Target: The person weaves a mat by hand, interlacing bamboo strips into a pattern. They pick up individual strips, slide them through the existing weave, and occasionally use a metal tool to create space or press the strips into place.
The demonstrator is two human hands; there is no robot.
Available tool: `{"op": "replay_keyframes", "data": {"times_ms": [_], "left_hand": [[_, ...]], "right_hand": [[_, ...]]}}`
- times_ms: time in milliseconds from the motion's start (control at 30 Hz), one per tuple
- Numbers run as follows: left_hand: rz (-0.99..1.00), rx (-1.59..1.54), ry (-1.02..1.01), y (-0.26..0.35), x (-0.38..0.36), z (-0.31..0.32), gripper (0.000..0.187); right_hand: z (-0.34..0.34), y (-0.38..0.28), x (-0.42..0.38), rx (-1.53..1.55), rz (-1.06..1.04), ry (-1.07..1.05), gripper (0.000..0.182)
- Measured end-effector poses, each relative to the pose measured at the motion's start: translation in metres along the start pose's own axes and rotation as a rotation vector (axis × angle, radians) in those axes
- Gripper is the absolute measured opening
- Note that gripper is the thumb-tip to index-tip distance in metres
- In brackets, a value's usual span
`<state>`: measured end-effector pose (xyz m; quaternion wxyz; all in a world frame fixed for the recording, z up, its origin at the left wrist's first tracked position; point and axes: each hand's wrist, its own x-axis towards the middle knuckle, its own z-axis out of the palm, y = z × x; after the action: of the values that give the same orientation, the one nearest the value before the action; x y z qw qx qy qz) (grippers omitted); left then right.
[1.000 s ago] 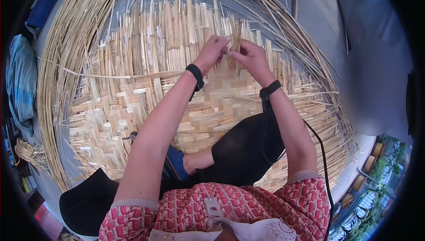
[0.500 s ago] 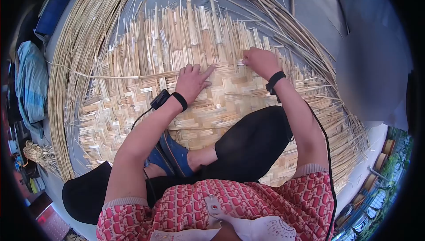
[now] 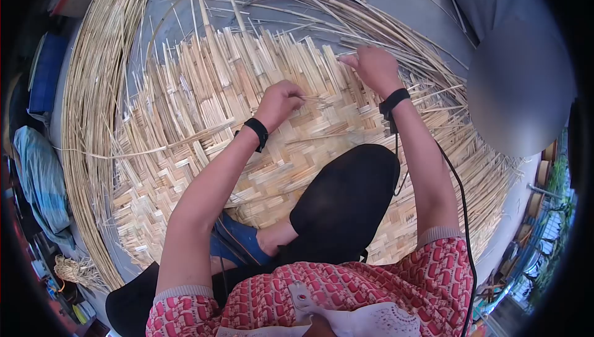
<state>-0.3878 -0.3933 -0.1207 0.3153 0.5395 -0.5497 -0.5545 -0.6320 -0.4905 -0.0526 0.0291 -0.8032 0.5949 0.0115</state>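
A partly woven mat of pale flat strips (image 3: 266, 176) lies on the floor, its far edge a row of loose upright strip ends. Over the middle of the mat, my left hand (image 3: 280, 105) is closed in a pinch on a thin strip (image 3: 317, 99) that points right. Farther right, my right hand (image 3: 373, 68) is closed above the strip ends near the far edge; what its fingers hold, if anything, is too small to make out. A long strip (image 3: 154, 149) crosses the left part of the mat.
Long bundled strips (image 3: 93, 89) curve along the left; more loose strips (image 3: 371, 15) lie beyond the mat. A blue-white bag (image 3: 42, 179) stands at far left. My bent knee (image 3: 349, 195) is over the mat. A cable (image 3: 461, 195) runs beside my right arm.
My left hand has gone from fingers spread flat on the mat to a pinch on a strip. My right hand has moved slightly up. The view has shifted and turned.
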Motion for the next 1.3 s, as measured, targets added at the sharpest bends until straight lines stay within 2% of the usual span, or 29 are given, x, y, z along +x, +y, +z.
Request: {"op": "replay_keyframes", "data": {"times_ms": [33, 100, 133, 167, 233, 267, 333, 367, 433, 467, 533, 567, 633, 667, 700, 767, 967, 1033, 1067, 1100, 1167, 1233, 1300], "left_hand": [[-0.004, 0.001, 0.0, 0.001, -0.004, 0.0, 0.012], [0.194, 0.107, 0.029, 0.007, -0.012, -0.002, 0.01], [0.229, 0.133, 0.051, 0.011, -0.015, -0.002, 0.01], [0.227, 0.134, 0.051, 0.015, -0.017, 0.0, 0.01], [0.174, 0.126, 0.125, 0.019, -0.02, 0.005, 0.008], [0.171, 0.124, 0.123, 0.018, -0.02, 0.009, 0.008], [0.102, 0.02, 0.252, 0.016, -0.017, 0.017, 0.019], [0.1, 0.015, 0.253, 0.015, -0.014, 0.019, 0.019], [0.127, 0.228, 0.281, 0.023, -0.01, 0.018, 0.036], [0.125, 0.228, 0.28, 0.028, -0.007, 0.017, 0.036], [0.071, 0.227, 0.28, 0.034, -0.003, 0.016, 0.042], [0.07, 0.23, 0.278, 0.036, -0.004, 0.016, 0.042], [-0.035, 0.182, 0.296, 0.038, -0.003, 0.018, 0.044], [-0.035, 0.182, 0.297, 0.036, -0.002, 0.02, 0.044], [-0.029, 0.166, 0.35, 0.03, -0.002, 0.024, 0.042], [-0.026, 0.149, 0.412, 0.019, 0.001, 0.029, 0.04], [-0.163, -0.137, 0.461, -0.006, 0.013, 0.035, 0.033], [-0.13, -0.22, 0.287, -0.001, 0.011, 0.033, 0.038], [-0.093, -0.416, 0.22, 0.0, 0.006, 0.034, 0.041], [-0.104, -0.417, 0.226, 0.011, -0.003, 0.026, 0.041], [-0.124, -0.871, 0.341, 0.019, -0.02, 0.001, 0.042], [-0.056, -0.757, 0.683, -0.011, -0.05, -0.03, 0.036], [0.075, -0.223, 1.025, -0.058, -0.091, -0.068, 0.028]], "right_hand": [[0.019, 0.006, 0.011, 0.002, 0.0, -0.003, 0.043], [0.041, 0.006, 0.025, 0.637, -0.171, -0.035, 0.047], [0.047, -0.001, 0.028, 0.839, -0.095, -0.106, 0.052], [0.049, -0.002, 0.032, 0.841, -0.095, -0.107, 0.052], [0.038, -0.004, 0.039, 1.043, 0.131, -0.381, 0.047], [0.036, -0.001, 0.042, 1.043, 0.134, -0.385, 0.047], [0.03, 0.006, 0.05, 0.835, -0.095, -0.317, 0.054], [0.031, 0.005, 0.049, 0.831, -0.094, -0.321, 0.054], [0.022, -0.003, 0.042, 0.897, 0.023, -0.339, 0.058], [0.015, -0.002, 0.047, 0.897, 0.024, -0.34, 0.058], [0.001, -0.001, 0.059, 1.023, 0.001, -0.814, 0.051], [-0.001, -0.004, 0.059, 1.027, 0.001, -0.814, 0.051], [-0.003, -0.012, 0.061, 1.093, 0.14, -1.043, 0.051], [0.02, -0.008, 0.065, 1.132, 0.128, -1.014, 0.047], [0.017, -0.01, 0.06, 1.131, 0.125, -1.014, 0.047], [0.01, -0.019, 0.047, 1.314, 0.033, -0.87, 0.045], [-0.004, -0.026, 0.034, 1.144, -0.038, -0.87, 0.051], [-0.009, -0.034, 0.03, 1.084, -0.102, -0.885, 0.055], [-0.009, -0.038, 0.027, 1.096, -0.094, -0.845, 0.06], [-0.008, -0.04, 0.022, 1.108, -0.083, -0.807, 0.065], [-0.005, -0.037, 0.024, 1.059, -0.05, -0.804, 0.068], [-0.005, -0.034, 0.032, 0.956, 0.0, -0.769, 0.077], [-0.012, -0.042, 0.032, 0.934, -0.032, -0.782, 0.079]]}}
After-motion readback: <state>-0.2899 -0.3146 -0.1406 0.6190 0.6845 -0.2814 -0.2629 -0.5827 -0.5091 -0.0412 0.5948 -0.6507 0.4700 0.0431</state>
